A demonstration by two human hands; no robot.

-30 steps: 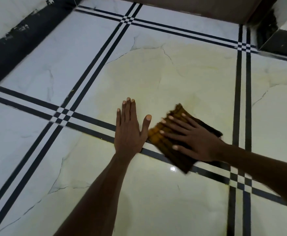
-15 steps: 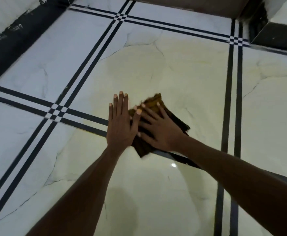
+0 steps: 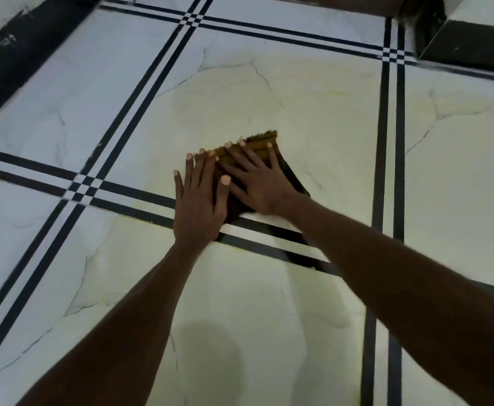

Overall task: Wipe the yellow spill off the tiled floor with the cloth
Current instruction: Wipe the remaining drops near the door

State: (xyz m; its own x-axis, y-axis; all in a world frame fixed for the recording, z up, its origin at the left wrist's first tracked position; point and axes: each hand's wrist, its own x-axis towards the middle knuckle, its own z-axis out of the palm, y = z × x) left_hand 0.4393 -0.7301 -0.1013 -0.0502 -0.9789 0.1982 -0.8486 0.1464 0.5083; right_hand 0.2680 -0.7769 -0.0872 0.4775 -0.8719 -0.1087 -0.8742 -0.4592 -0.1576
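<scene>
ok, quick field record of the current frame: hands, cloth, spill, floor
left hand: flat, fingers spread, palm down on the floor, thumb side overlapping the cloth edge
right hand: flat, fingers spread, pressing on the cloth
cloth: brown-yellow, frayed far edge, mostly covered by the hands
spill: faint yellow film across the central tile, not yet cleared
floor: white marble-look tiles, black double-line borders
wall base: black strip, upper left

Two bare forearms, no sleeves, short fingernails
</scene>
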